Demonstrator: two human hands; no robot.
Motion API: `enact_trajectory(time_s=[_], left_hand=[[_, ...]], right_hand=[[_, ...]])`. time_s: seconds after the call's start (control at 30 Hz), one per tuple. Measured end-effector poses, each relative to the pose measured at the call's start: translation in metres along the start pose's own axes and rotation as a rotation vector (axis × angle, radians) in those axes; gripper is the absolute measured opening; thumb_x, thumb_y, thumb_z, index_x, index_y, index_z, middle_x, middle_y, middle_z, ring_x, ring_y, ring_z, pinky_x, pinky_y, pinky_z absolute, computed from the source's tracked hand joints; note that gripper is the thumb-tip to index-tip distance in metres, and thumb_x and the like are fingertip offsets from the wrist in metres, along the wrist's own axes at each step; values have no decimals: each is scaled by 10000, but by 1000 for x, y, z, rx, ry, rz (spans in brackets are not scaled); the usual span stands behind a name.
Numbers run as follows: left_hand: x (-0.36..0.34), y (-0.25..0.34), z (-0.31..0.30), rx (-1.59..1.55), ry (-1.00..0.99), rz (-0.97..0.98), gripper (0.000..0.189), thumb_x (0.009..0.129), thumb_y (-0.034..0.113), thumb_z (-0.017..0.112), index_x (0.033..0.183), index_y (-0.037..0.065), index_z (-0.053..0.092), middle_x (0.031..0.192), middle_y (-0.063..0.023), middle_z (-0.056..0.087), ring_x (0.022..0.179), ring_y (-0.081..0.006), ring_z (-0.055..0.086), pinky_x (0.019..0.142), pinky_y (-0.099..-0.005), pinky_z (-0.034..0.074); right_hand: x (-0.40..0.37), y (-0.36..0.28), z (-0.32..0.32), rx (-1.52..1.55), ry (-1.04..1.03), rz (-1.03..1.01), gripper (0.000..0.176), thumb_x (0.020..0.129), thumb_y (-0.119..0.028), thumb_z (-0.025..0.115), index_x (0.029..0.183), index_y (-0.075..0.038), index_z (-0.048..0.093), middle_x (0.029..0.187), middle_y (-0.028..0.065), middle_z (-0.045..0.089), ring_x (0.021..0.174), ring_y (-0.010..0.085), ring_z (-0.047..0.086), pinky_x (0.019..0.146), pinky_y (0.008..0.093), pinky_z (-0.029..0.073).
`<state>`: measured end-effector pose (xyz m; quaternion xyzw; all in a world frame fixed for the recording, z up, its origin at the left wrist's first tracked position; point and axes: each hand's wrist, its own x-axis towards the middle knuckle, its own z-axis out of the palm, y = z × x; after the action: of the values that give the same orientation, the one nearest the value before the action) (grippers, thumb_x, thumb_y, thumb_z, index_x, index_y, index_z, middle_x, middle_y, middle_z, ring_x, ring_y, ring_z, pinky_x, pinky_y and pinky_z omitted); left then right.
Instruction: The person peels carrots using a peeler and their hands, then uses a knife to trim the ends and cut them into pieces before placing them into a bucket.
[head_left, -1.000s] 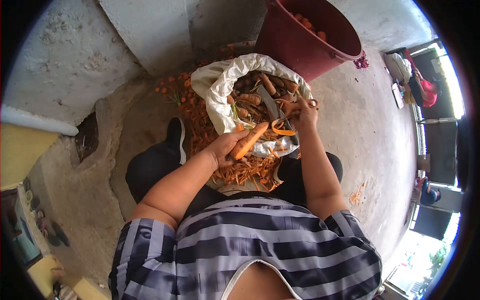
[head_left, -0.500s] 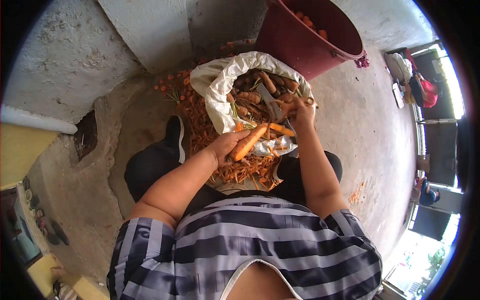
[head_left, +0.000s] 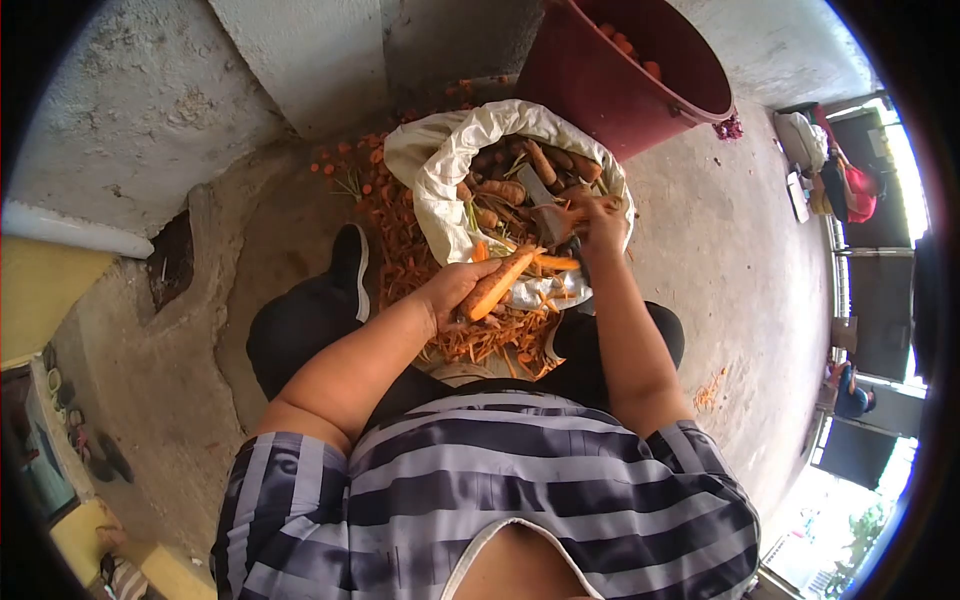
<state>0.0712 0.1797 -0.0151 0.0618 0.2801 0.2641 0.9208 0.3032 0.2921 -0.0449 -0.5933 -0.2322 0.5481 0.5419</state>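
My left hand (head_left: 455,291) is wrapped round the thick end of a partly peeled carrot (head_left: 492,287), bright orange on its bared side. The carrot slants up and right over the near rim of a white sack (head_left: 441,190). My right hand (head_left: 601,226) is closed at the sack's right side, beyond the carrot's tip. Its fingers are blurred among orange strips, and I cannot tell what they grip. Close to them a wide grey blade (head_left: 538,188) lies across unpeeled carrots (head_left: 502,191) in the sack. Another peeled carrot (head_left: 556,263) shows below my right hand.
Carrot peelings (head_left: 485,340) are heaped on the floor between my feet and left of the sack. A dark red bucket (head_left: 610,95) with orange pieces inside stands behind the sack. A wall rises at the back. Two people (head_left: 860,193) are far off at the right.
My right hand has shifted slightly left and is more blurred. The peeled carrot stays in my left hand, almost in the same place. The whole view has shifted a little.
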Motion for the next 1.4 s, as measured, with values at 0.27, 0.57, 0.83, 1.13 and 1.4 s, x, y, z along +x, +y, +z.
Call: enact_trajectory(time_s=[0.27,0.57,0.83,1.13,1.4], left_hand=[[3,6,-6,-26,-37,54,369,896,369,412,999,24,495,774,-103,564,597,-177,602,471,-282,497],[-2,1,-1,52,64,9,386,898,356,421,1110,35,446,847,-90,522,619,-142,530,455,-247,454],[2,5,-12,-13,-60,45,281,870,300,481,990,49,519,779,-88,576,618,-142,581,511,-290,503],[2,4,-9,81,2,35,313,877,314,466,1058,59,473,847,-85,553,647,-130,567,455,-252,512],[0,2,2,-6,106,52,333,892,361,427,961,46,509,723,-82,559,532,-156,520,439,-268,429]], right_hand=[[-121,-17,45,2,-495,100,229,708,-153,683,790,-59,490,718,50,562,600,136,541,416,250,422],[7,-2,7,-140,15,-122,193,736,-164,670,823,-45,545,677,63,583,470,132,506,393,236,395],[-135,-6,52,-79,-473,-51,251,705,-167,685,800,-21,503,717,50,554,598,137,538,472,266,452],[-22,-22,15,-36,-24,-136,135,781,-140,614,780,-78,494,621,51,525,444,135,491,355,236,393],[-125,-2,50,-203,-530,-87,209,705,-167,662,789,-76,495,689,31,521,464,112,459,360,223,352]])
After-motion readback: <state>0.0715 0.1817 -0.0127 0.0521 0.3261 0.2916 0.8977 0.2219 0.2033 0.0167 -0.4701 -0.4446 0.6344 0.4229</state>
